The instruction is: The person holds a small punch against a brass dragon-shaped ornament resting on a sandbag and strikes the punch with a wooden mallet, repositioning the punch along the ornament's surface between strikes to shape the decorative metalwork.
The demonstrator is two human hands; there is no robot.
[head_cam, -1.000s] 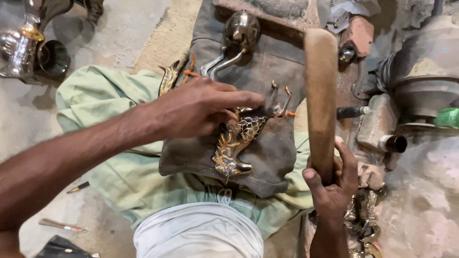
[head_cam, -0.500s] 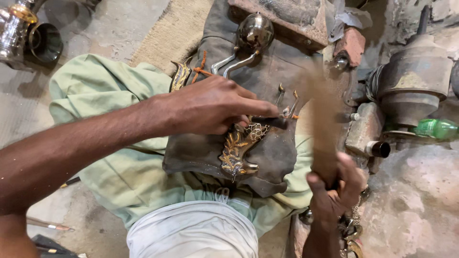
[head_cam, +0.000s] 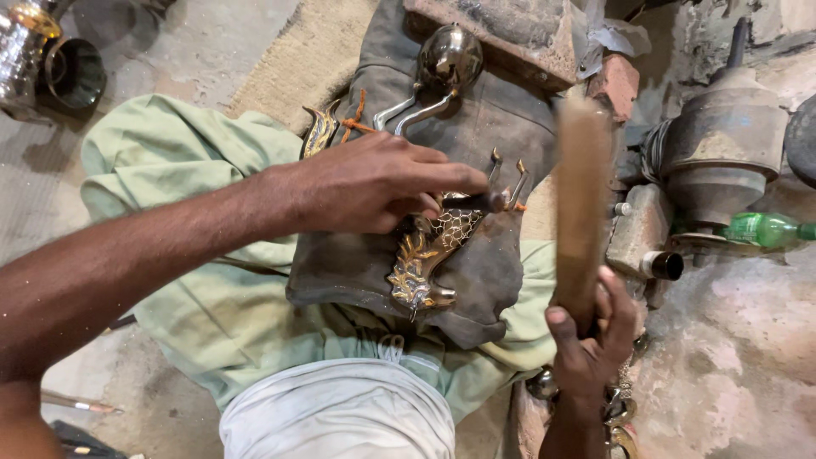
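My left hand point(head_cam: 374, 180) reaches across my lap and pinches a thin dark tool point(head_cam: 480, 201) against a brass bird-shaped ornament point(head_cam: 429, 255). The ornament lies on a dark grey cloth point(head_cam: 484, 280) spread over my knees. My right hand point(head_cam: 591, 340) grips the lower end of a long wooden stick point(head_cam: 580, 204), held upright and blurred with motion, just right of the ornament. A second shiny metal piece with a round head point(head_cam: 446, 59) lies on the cloth farther away.
A brick point(head_cam: 616, 85) and a rusty metal block point(head_cam: 510, 34) sit beyond the cloth. A grey metal machine point(head_cam: 722, 144) and a green plastic bottle point(head_cam: 761, 229) stand at the right. Polished metal vessels point(head_cam: 51, 64) stand at the upper left on the concrete floor.
The wooden stick has swung in my right hand and is now blurred. My left hand has stayed on the ornament, its fingers shifting slightly on the tool.
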